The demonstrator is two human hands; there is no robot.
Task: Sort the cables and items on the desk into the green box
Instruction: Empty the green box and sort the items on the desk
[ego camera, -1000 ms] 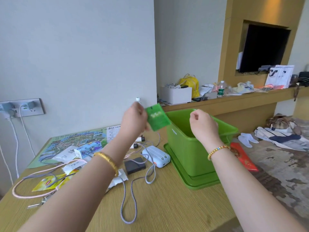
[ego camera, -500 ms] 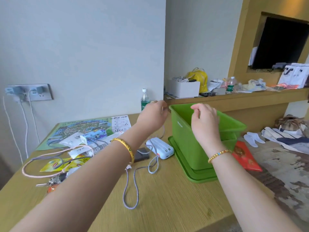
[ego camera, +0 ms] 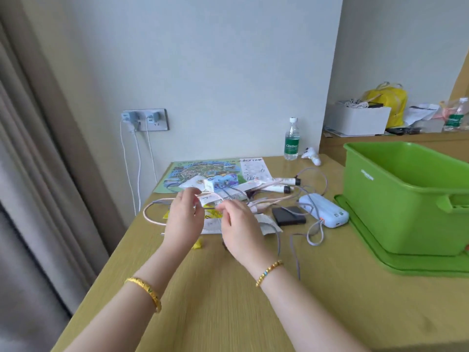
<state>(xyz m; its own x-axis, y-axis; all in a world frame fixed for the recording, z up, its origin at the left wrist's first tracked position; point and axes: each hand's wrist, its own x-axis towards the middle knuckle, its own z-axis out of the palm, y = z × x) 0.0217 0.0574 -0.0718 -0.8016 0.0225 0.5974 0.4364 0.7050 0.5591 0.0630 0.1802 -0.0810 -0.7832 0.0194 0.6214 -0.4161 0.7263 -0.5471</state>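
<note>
Head view: both hands hover over the clutter at the desk's far left part. The left hand pinches a small white packet between thumb and fingers; the right hand sits just beside it, fingers curled, and whether it grips anything I cannot tell. A pink cable loops near the desk's left edge. The green box stands well to the right on its lid, open-topped. Bare wood lies between clutter and near edge.
</note>
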